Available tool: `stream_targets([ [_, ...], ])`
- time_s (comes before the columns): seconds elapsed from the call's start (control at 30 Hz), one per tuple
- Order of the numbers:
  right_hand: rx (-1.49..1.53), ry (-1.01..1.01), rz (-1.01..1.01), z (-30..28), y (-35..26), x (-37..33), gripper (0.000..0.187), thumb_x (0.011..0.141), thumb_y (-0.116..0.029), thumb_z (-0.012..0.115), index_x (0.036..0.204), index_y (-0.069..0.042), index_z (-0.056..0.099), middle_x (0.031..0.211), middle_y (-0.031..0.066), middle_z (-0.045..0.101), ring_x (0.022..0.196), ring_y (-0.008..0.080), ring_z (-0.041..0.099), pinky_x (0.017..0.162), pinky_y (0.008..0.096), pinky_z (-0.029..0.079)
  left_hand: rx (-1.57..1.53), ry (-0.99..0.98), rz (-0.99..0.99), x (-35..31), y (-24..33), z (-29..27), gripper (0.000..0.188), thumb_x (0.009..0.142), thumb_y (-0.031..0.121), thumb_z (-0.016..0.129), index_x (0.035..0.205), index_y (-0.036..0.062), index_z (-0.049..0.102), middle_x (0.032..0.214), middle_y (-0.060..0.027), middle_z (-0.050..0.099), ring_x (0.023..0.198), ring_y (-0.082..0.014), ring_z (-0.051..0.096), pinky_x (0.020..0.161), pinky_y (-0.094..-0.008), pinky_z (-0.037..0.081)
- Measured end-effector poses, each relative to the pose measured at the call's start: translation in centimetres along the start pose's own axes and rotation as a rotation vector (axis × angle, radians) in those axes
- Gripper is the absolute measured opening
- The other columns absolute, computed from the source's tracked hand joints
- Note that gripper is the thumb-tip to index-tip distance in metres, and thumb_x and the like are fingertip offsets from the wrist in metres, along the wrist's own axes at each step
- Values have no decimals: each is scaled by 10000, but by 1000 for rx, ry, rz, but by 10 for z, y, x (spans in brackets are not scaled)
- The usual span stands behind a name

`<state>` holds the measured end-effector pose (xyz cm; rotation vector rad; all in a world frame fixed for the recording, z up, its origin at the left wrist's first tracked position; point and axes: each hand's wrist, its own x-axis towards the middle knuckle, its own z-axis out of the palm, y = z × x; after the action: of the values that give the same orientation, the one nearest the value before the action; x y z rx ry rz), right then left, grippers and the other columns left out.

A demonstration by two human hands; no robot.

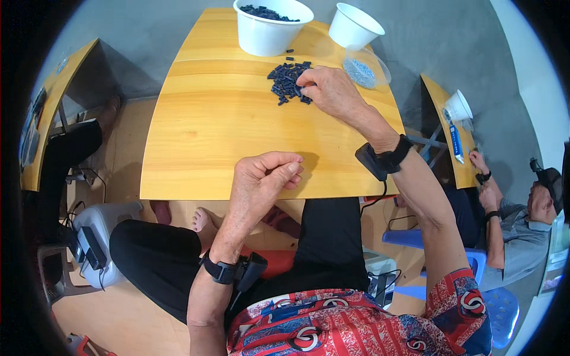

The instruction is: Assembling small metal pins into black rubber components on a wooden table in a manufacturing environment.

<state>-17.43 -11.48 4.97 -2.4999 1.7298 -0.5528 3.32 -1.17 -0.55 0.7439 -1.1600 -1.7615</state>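
Note:
A pile of small dark blue parts [286, 80] lies on the far half of the wooden table [214, 136]. My right hand [332, 90] reaches into the pile's right side, fingertips pinched among the parts. My left hand [264, 175] hovers over the table's near edge with its fingers curled together; whether it holds a small part I cannot tell. Both wrists carry black bands with small devices. A large white bowl [272, 26] at the far edge holds more dark parts.
A tilted white cup [354, 26] and a clear cup with pale blue grains [363, 70] stand at the far right. Another person sits at a table [442, 104] on the right. A grey box with cables [98, 237] stands on the floor at left.

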Motion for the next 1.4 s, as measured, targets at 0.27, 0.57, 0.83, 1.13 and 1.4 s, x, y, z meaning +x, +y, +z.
stream_targets([
  [0.27, -154, -44, -30, 22, 7, 1, 174, 743, -36, 578, 901, -19, 647, 856, 154, 621, 827, 329, 593, 734, 399, 475, -76, -13, -24, 2, -2, -3, 133, 859, 32, 594, 943, -39, 669, 760, -59, 658, 660, -75, 594, 617, -213, 518],
  [0.57, -55, 106, -145, 20, -5, -7, 160, 747, -32, 591, 900, -33, 635, 841, 120, 604, 804, 309, 591, 702, 381, 479, -38, -37, -41, 5, -4, -3, 155, 862, 64, 613, 986, -12, 665, 823, -72, 674, 705, -92, 619, 646, -219, 522],
  [0.83, -36, 51, -205, 40, -18, -2, 87, 773, -47, 584, 849, -36, 625, 807, 107, 582, 755, 305, 587, 646, 375, 477, -21, 5, 3, 4, -6, 0, 138, 860, 43, 599, 945, -41, 668, 739, -59, 654, 644, -72, 586, 604, -207, 503],
  [1.13, -82, 16, -166, 38, -16, -13, 66, 787, -40, 553, 849, -30, 532, 862, 109, 542, 754, 332, 571, 620, 403, 468, -47, -2, -8, 3, -2, -1, 134, 858, 43, 599, 938, -36, 671, 750, -53, 655, 650, -74, 592, 598, -212, 515],
  [1.4, -26, 10, -194, 42, -19, -10, 81, 782, -37, 540, 855, -34, 506, 864, 124, 526, 759, 343, 559, 606, 403, 463, -8, 6, -7, 2, -1, -2, 137, 857, 50, 599, 942, -27, 673, 753, -50, 655, 648, -72, 593, 596, -212, 515],
])
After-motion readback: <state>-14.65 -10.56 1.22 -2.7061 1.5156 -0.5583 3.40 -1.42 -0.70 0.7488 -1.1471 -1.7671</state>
